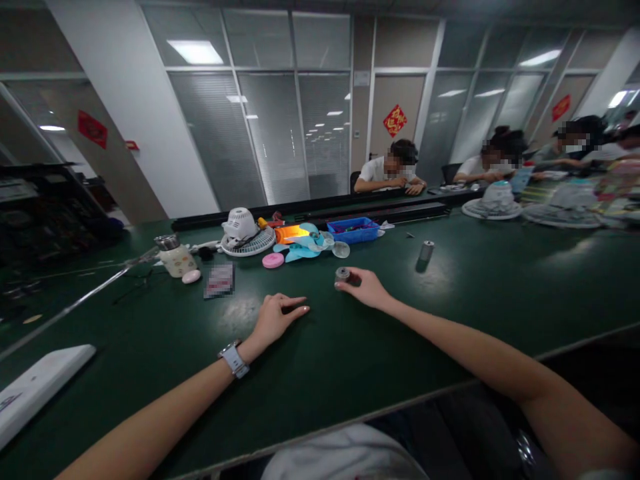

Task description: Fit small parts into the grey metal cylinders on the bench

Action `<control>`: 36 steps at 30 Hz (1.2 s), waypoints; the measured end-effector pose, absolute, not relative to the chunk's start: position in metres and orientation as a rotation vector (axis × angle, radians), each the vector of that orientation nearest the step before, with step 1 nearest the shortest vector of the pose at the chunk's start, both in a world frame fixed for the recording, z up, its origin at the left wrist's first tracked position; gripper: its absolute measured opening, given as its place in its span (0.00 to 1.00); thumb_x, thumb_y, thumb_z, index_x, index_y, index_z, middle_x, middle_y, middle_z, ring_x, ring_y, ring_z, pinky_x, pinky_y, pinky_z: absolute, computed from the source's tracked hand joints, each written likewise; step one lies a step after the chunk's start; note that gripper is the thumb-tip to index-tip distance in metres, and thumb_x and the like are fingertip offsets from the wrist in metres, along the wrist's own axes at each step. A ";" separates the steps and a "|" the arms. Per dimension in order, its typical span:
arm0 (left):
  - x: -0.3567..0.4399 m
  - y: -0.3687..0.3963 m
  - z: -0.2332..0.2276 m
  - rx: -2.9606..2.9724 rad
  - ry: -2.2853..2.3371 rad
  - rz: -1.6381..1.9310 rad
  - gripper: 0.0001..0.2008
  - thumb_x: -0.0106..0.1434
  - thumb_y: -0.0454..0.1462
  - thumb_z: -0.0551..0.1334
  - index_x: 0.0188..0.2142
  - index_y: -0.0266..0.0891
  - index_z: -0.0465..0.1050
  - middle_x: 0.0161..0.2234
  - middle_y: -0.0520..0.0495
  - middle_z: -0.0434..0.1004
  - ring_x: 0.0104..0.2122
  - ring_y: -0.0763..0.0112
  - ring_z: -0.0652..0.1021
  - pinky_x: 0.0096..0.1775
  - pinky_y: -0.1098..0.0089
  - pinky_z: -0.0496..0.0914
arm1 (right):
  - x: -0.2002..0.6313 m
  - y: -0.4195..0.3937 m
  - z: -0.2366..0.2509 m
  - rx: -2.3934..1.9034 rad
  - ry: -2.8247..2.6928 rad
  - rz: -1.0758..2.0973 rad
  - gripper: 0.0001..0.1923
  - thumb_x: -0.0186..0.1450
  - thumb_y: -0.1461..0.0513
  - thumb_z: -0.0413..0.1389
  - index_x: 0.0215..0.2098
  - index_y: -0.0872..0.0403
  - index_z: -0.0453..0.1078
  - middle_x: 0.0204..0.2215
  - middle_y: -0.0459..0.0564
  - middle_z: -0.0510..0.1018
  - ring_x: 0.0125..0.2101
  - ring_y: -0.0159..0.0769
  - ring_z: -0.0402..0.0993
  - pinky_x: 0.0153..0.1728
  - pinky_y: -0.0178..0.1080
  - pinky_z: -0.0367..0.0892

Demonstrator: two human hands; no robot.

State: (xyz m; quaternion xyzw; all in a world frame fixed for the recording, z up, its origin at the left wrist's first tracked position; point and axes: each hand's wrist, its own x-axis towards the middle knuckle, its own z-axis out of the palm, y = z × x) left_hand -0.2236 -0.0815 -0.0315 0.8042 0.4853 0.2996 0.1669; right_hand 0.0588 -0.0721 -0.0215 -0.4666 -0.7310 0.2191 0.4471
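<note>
My right hand (367,288) grips a small grey metal cylinder (343,275) between thumb and fingers, its round end with a small centre hub facing up. Whether the cylinder rests on the green table (345,360) I cannot tell. My left hand (277,316) is near the table top with index finger and thumb stretched out and apart, nothing between them. A watch (233,359) is on the left wrist. To the right of my right hand, a second silver-grey cylinder (425,251) stands upright on the table.
Beyond my hands lie a white fan part (241,227), turquoise fan blades (305,245), a pink disc (273,261) and a blue bin (354,231). A jar (173,257) stands left; a white box (43,387) lies near-left. Several people sit across the table.
</note>
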 end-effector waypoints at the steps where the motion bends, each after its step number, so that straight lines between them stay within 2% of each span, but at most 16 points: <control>1: -0.223 -0.082 -0.031 2.239 1.404 0.907 0.25 0.60 0.55 0.60 0.50 0.45 0.78 0.37 0.45 0.78 0.36 0.62 0.75 0.39 0.63 0.68 | 0.079 -0.060 -0.021 -1.234 -1.744 0.457 0.20 0.61 0.53 0.62 0.47 0.55 0.75 0.41 0.51 0.82 0.38 0.38 0.77 0.42 0.41 0.70; 3: -0.221 -0.082 -0.028 2.094 1.473 1.019 0.29 0.61 0.55 0.58 0.55 0.41 0.73 0.37 0.44 0.77 0.35 0.63 0.74 0.37 0.63 0.68 | 0.124 -0.039 -0.022 -1.461 -1.595 0.273 0.18 0.62 0.54 0.60 0.46 0.55 0.75 0.39 0.53 0.82 0.37 0.39 0.78 0.41 0.41 0.70; 6: -0.220 -0.082 -0.027 1.879 1.550 1.146 0.30 0.64 0.54 0.55 0.57 0.36 0.68 0.37 0.43 0.75 0.34 0.63 0.74 0.37 0.63 0.68 | 0.184 -0.019 -0.027 -1.813 -1.429 0.091 0.16 0.62 0.54 0.59 0.44 0.55 0.75 0.37 0.55 0.82 0.37 0.42 0.78 0.41 0.41 0.69; 10: -0.220 -0.082 -0.029 1.756 1.581 1.211 0.27 0.63 0.51 0.56 0.55 0.35 0.64 0.39 0.43 0.73 0.37 0.62 0.74 0.38 0.62 0.68 | 0.222 -0.011 -0.035 -1.987 -1.376 0.140 0.17 0.62 0.53 0.59 0.43 0.58 0.73 0.37 0.57 0.80 0.38 0.43 0.77 0.42 0.42 0.69; 13: -0.220 -0.082 -0.030 1.711 1.586 1.266 0.25 0.62 0.51 0.57 0.52 0.37 0.63 0.38 0.45 0.72 0.37 0.62 0.74 0.38 0.62 0.68 | 0.210 -0.019 -0.032 -2.008 -1.254 0.088 0.29 0.56 0.56 0.64 0.53 0.59 0.67 0.47 0.63 0.76 0.48 0.49 0.73 0.49 0.48 0.67; 15: -0.220 -0.081 -0.031 1.681 1.582 1.315 0.24 0.62 0.50 0.58 0.50 0.38 0.63 0.38 0.46 0.72 0.37 0.62 0.74 0.38 0.63 0.69 | 0.183 -0.032 -0.024 -1.941 -1.165 -0.118 0.39 0.54 0.58 0.66 0.60 0.60 0.59 0.57 0.68 0.68 0.57 0.54 0.65 0.55 0.53 0.61; 16: -0.221 -0.080 -0.032 1.670 1.580 1.331 0.23 0.62 0.50 0.58 0.50 0.38 0.62 0.38 0.46 0.71 0.37 0.62 0.74 0.38 0.63 0.69 | 0.165 -0.040 -0.019 -1.852 -1.188 -0.217 0.40 0.55 0.59 0.65 0.62 0.60 0.57 0.60 0.69 0.64 0.60 0.55 0.60 0.57 0.55 0.58; 18: -0.221 -0.077 -0.035 1.660 1.580 1.345 0.23 0.62 0.50 0.58 0.50 0.38 0.62 0.37 0.47 0.71 0.37 0.62 0.74 0.38 0.63 0.69 | 0.121 -0.060 -0.011 -1.589 -1.431 -0.280 0.33 0.62 0.59 0.59 0.63 0.57 0.58 0.62 0.64 0.63 0.63 0.51 0.56 0.60 0.55 0.53; 20: -0.222 -0.075 -0.038 1.660 1.577 1.344 0.23 0.62 0.50 0.58 0.50 0.39 0.61 0.37 0.47 0.70 0.36 0.63 0.74 0.37 0.63 0.69 | 0.074 -0.077 -0.008 -1.315 -1.885 -0.059 0.24 0.67 0.55 0.55 0.59 0.52 0.66 0.58 0.58 0.70 0.60 0.46 0.63 0.59 0.52 0.56; 24: -0.223 -0.072 -0.043 1.655 1.547 1.398 0.21 0.62 0.49 0.59 0.48 0.39 0.62 0.37 0.48 0.70 0.36 0.64 0.73 0.37 0.63 0.69 | 0.006 -0.093 -0.018 -1.103 -2.391 0.330 0.25 0.65 0.46 0.56 0.57 0.46 0.71 0.59 0.54 0.70 0.60 0.49 0.63 0.57 0.55 0.58; 26: -0.223 -0.073 -0.043 1.646 1.534 1.422 0.21 0.61 0.49 0.59 0.47 0.39 0.62 0.36 0.48 0.70 0.35 0.64 0.73 0.36 0.64 0.69 | -0.010 -0.092 -0.024 -1.123 -2.413 0.377 0.24 0.64 0.45 0.57 0.55 0.45 0.73 0.59 0.53 0.71 0.59 0.49 0.64 0.56 0.54 0.60; 31: -0.221 -0.076 -0.039 1.658 1.544 1.373 0.21 0.60 0.49 0.60 0.47 0.39 0.63 0.36 0.48 0.70 0.35 0.63 0.74 0.36 0.63 0.69 | -0.022 -0.086 -0.028 -1.158 -2.321 0.385 0.14 0.65 0.50 0.58 0.44 0.44 0.79 0.53 0.49 0.77 0.54 0.45 0.70 0.53 0.50 0.63; 36: -0.222 -0.076 -0.040 1.691 1.550 1.357 0.21 0.61 0.50 0.59 0.48 0.39 0.62 0.37 0.47 0.71 0.36 0.63 0.74 0.36 0.63 0.70 | 0.017 -0.078 -0.014 -1.102 -2.205 0.279 0.12 0.66 0.52 0.57 0.42 0.46 0.80 0.45 0.47 0.81 0.47 0.41 0.74 0.50 0.46 0.64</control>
